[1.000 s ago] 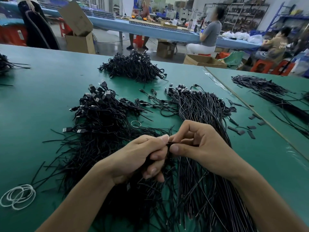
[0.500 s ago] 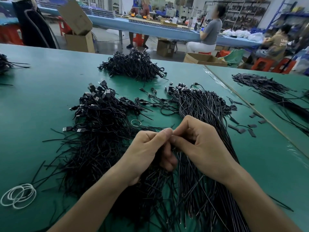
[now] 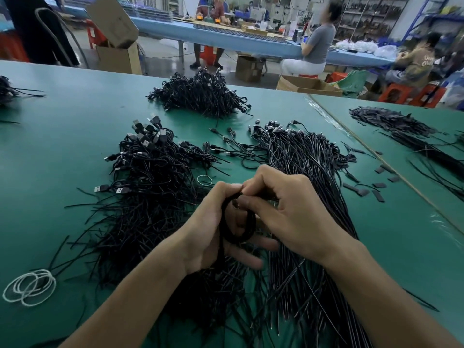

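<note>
The green table [image 3: 62, 172] carries heaps of black cables [image 3: 150, 209]. Above them, one cable [image 3: 250, 226] is coiled into a small round loop, with its tail hanging down across the left palm. The left hand [image 3: 208, 234] grips the loop, fingers curled beneath it. The right hand [image 3: 288, 214] appears to pinch the loop's top, though blur obscures the contact.

Even overhead light, faint glare on table [image 3: 62, 151], wide-angle bending, blurred background.
</note>
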{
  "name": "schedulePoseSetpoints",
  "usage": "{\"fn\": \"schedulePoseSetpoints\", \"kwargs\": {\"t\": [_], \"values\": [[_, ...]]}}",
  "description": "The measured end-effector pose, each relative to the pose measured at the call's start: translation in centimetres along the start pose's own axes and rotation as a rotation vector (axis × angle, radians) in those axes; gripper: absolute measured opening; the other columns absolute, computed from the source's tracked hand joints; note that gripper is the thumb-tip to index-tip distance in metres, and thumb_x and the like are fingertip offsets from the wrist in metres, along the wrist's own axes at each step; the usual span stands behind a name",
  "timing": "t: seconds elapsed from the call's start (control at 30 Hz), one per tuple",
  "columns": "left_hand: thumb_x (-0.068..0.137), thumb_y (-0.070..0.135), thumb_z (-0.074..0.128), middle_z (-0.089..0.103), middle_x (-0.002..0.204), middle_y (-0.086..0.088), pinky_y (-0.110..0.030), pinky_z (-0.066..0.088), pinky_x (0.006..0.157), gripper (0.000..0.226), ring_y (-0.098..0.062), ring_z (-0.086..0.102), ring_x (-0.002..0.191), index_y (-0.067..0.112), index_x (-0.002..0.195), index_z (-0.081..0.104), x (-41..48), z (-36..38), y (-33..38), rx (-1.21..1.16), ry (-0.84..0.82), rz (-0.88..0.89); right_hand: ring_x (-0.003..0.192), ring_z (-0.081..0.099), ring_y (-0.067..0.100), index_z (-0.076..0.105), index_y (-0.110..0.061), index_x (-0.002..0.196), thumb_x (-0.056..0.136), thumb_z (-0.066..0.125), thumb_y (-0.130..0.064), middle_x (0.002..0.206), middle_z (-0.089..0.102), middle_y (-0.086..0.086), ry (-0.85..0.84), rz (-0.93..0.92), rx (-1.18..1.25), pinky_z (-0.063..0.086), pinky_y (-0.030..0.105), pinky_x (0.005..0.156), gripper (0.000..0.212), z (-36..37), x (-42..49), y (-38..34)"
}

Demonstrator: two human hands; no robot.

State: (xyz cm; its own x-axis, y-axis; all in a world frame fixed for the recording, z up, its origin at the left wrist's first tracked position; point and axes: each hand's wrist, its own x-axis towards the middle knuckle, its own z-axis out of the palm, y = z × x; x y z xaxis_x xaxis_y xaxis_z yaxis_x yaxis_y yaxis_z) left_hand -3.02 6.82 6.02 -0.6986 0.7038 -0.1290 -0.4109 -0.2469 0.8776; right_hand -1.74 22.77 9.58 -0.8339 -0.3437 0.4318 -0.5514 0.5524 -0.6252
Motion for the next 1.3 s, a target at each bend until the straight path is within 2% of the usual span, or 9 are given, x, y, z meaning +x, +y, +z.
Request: {"fn": "schedulePoseSetpoints", "kwargs": {"t": [0.13,0.23,0.3,0.4,0.53,0.8,0.97,1.1,1.3], "values": [[0.099,0.064,0.026,0.055,0.055,-0.008,-0.014,0.029,0.033,0.067,-0.014,0.042,0.034,0.02,0.075,0.069,0.6,-0.3,-0.5,0.11,0.215,0.065,0.064,0.065,0.006,0.063,-0.016,0.083,0.089,0.072,-0.013,0.071,0.067,-0.007,-0.002,-0.029,-0.036,0.05,0.018,0.061,0.011,0.0,1.1,0.1],[0.098,0.063,0.034,0.033,0.047,0.003,-0.011,0.02,0.035,0.062,-0.009,0.023,0.033,0.022,0.063,0.064,0.9,-1.0,-0.7,0.168,0.362,0.128,0.074,0.069,0.009,0.069,-0.025,0.09,0.091,0.068,-0.034,0.079,0.071,-0.008,0.047,0.087,0.135,0.054,0.02,0.068,0.01,0.1,1.5,1.1],[0.098,0.062,0.038,0.031,0.047,0.006,-0.012,0.02,0.034,0.061,-0.008,0.023,0.034,0.022,0.057,0.062,0.9,-1.5,-0.4,0.177,0.463,0.153,0.08,0.069,0.008,0.067,-0.029,0.099,0.094,0.053,-0.054,0.087,0.071,-0.007,0.101,0.273,0.233,0.053,0.02,0.067,0.029,0.2,1.3,2.5],[0.098,0.06,0.039,0.032,0.047,0.007,-0.013,0.02,0.031,0.061,-0.007,0.024,0.034,0.025,0.05,0.052,0.7,-1.8,0.0,0.11,0.543,0.221,0.084,0.065,0.007,0.068,-0.026,0.102,0.098,0.054,-0.038,0.093,0.068,-0.011,-0.087,0.395,-0.075,0.055,0.025,0.078,0.019,0.8,-0.1,5.3],[0.098,0.059,0.04,0.031,0.046,0.007,-0.014,0.02,0.03,0.062,-0.007,0.024,0.033,0.026,0.046,0.041,0.8,-2.2,0.1,0.069,0.598,0.282,0.101,0.058,0.008,0.069,-0.035,0.111,0.092,0.067,-0.033,0.107,0.058,-0.014,-0.471,0.312,-0.411,0.052,0.032,0.09,0.019,2.4,-2.0,6.6],[0.093,0.059,0.049,0.029,0.048,0.005,-0.017,0.019,0.03,0.055,-0.006,0.02,0.035,0.022,0.052,0.054,0.3,-2.3,0.5,0.041,0.623,0.334,0.105,0.052,0.014,0.07,-0.027,0.107,0.096,0.062,-0.032,0.106,0.056,-0.008,-0.468,0.054,-0.561,0.045,0.034,0.093,0.015,3.6,-2.6,6.5],[0.099,0.066,0.025,0.026,0.045,0.007,-0.018,0.014,0.03,0.071,-0.008,0.016,0.035,0.022,0.046,0.041,0.1,-1.9,1.0,-0.034,0.632,0.293,0.092,0.056,0.003,0.067,-0.028,0.101,0.096,0.061,-0.031,0.097,0.062,-0.015,-0.278,0.103,-0.384,0.05,0.026,0.085,0.008,2.7,-2.5,5.7],[0.106,0.051,0.022,0.026,0.045,0.006,-0.018,0.014,0.032,0.069,-0.009,0.016,0.035,0.022,0.045,0.04,0.0,-1.4,1.1,0.052,0.612,0.3,0.077,0.063,0.001,0.067,-0.026,0.088,0.09,0.07,-0.017,0.08,0.066,-0.015,0.116,0.243,-0.127,0.05,0.013,0.07,0.009,2.3,-2.1,4.7],[0.104,0.032,0.039,0.041,0.041,0.006,-0.015,0.019,0.033,0.064,-0.006,0.026,0.032,0.018,0.046,0.061,-0.2,0.3,0.6,0.384,0.491,0.317,0.072,0.071,0.02,0.064,-0.015,0.084,0.086,0.072,-0.008,0.075,0.073,0.005,0.577,0.415,0.469,0.057,0.031,0.069,0.011,3.0,-0.8,2.3]]}}
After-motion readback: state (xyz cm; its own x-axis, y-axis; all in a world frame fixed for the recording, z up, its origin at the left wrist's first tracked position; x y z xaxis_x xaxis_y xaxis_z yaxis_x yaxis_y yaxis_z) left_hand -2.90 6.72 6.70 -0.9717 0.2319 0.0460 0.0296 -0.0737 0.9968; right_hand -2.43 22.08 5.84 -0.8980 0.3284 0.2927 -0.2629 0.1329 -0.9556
